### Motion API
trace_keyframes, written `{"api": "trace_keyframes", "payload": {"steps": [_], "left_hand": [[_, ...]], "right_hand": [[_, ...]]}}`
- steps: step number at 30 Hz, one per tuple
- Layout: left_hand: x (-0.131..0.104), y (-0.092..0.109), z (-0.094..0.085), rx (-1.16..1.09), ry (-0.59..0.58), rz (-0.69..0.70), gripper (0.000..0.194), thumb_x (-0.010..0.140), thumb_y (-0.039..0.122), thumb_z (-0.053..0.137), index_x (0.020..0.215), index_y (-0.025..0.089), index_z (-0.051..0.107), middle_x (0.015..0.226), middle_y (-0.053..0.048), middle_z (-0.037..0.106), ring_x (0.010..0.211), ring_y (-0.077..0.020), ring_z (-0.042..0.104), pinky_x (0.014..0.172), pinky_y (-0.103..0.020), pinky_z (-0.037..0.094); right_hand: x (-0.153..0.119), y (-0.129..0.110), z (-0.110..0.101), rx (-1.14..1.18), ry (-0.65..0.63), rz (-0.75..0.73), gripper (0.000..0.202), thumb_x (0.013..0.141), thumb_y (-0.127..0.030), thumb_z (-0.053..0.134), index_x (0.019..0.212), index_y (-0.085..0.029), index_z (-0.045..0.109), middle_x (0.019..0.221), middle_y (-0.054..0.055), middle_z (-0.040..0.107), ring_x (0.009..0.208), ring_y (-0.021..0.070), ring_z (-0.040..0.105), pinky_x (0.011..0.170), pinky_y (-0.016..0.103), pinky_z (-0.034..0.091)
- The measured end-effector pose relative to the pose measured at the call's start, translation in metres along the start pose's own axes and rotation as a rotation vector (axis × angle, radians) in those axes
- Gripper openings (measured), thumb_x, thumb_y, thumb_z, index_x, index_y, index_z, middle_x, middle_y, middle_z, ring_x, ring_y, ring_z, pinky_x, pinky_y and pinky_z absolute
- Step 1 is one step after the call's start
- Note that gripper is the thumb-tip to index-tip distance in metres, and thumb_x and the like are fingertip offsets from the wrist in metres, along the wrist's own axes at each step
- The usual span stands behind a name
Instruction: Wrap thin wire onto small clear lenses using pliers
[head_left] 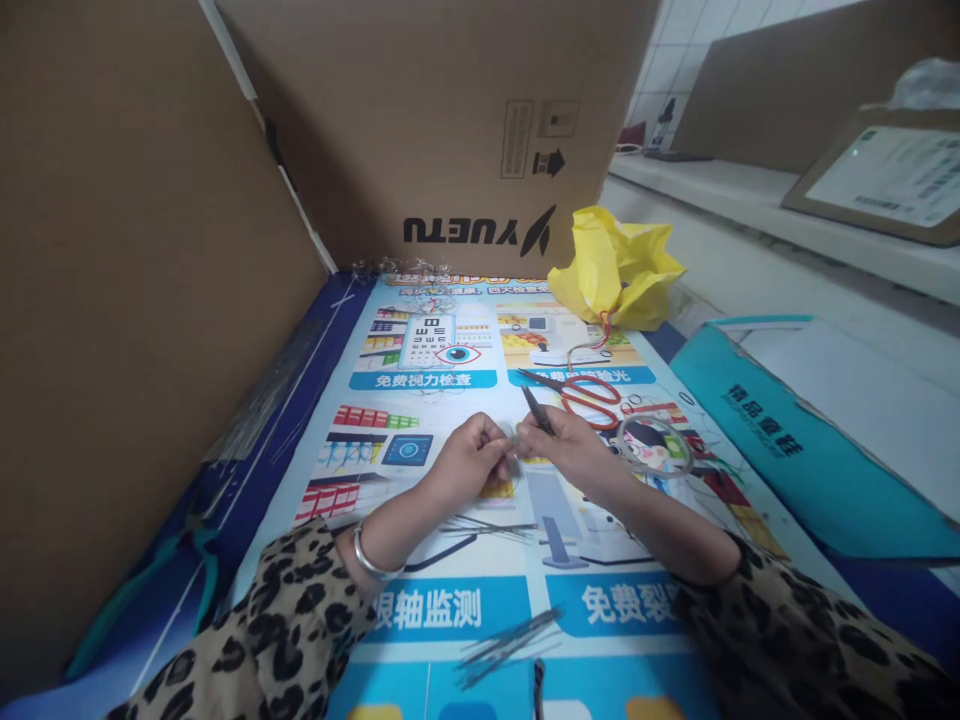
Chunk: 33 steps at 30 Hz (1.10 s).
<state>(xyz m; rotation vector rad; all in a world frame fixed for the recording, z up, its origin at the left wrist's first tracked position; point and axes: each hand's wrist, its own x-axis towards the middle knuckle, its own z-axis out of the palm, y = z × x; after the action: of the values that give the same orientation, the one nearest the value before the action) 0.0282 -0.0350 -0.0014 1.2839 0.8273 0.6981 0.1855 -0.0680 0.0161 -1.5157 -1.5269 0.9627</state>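
Observation:
My left hand (474, 455) is closed in a pinch, with a silver bangle on its wrist. Between its fingertips is a small piece of thin, pale wire (511, 434), mostly covered by the fingers. My right hand (574, 450) meets it fingertip to fingertip, pinching close to the same piece. A slim dark pointed tool (535, 408) sticks up out of the right hand, tip toward the upper left. Just beyond that hand lie red-handled scissors (591, 400). A pale ring-shaped coil (684, 455) lies beside the right wrist. Straight thin wires (491, 527) lie below the left hand.
Another bundle of thin wires (510, 645) lies nearer me on the printed sheet (517, 600). Teal-handled pliers (202, 570) are at left. Tangled wire pieces (420, 275) sit at the back. A yellow bag (619, 270) and a teal box (795, 430) stand right; cardboard (450, 120) walls the back.

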Motion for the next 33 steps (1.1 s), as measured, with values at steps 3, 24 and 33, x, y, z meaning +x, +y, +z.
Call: {"api": "trace_keyframes", "payload": {"steps": [3, 24, 33], "left_hand": [[0.001, 0.004, -0.004, -0.028, 0.024, 0.002, 0.015, 0.077, 0.028, 0.053, 0.071, 0.018, 0.044, 0.048, 0.005, 0.053, 0.04, -0.0064, 0.045, 0.044, -0.018, 0.035], [0.007, -0.001, -0.021, -0.02, -0.128, 0.025, 0.017, 0.079, 0.033, 0.053, 0.079, 0.018, 0.044, 0.056, 0.004, 0.056, 0.045, -0.0061, 0.048, 0.047, -0.017, 0.035], [0.008, -0.001, -0.019, 0.001, -0.074, -0.012, 0.015, 0.077, 0.03, 0.053, 0.078, 0.018, 0.044, 0.056, 0.004, 0.056, 0.042, -0.0051, 0.047, 0.044, -0.016, 0.035]], "right_hand": [[0.004, 0.007, -0.01, -0.459, 0.039, -0.122, 0.027, 0.083, -0.041, 0.043, 0.068, -0.019, 0.049, 0.061, -0.001, 0.05, 0.058, 0.0123, 0.044, 0.054, 0.025, 0.03], [0.008, 0.021, -0.019, -1.139, -0.061, -0.599, 0.014, 0.081, -0.021, 0.049, 0.073, -0.017, 0.058, 0.072, 0.005, 0.058, 0.073, 0.0161, 0.047, 0.07, 0.028, 0.027], [0.005, 0.018, -0.016, -1.266, -0.022, -0.601, 0.01, 0.079, -0.019, 0.05, 0.073, -0.018, 0.058, 0.07, 0.006, 0.057, 0.073, 0.0185, 0.045, 0.067, 0.032, 0.023]]}}
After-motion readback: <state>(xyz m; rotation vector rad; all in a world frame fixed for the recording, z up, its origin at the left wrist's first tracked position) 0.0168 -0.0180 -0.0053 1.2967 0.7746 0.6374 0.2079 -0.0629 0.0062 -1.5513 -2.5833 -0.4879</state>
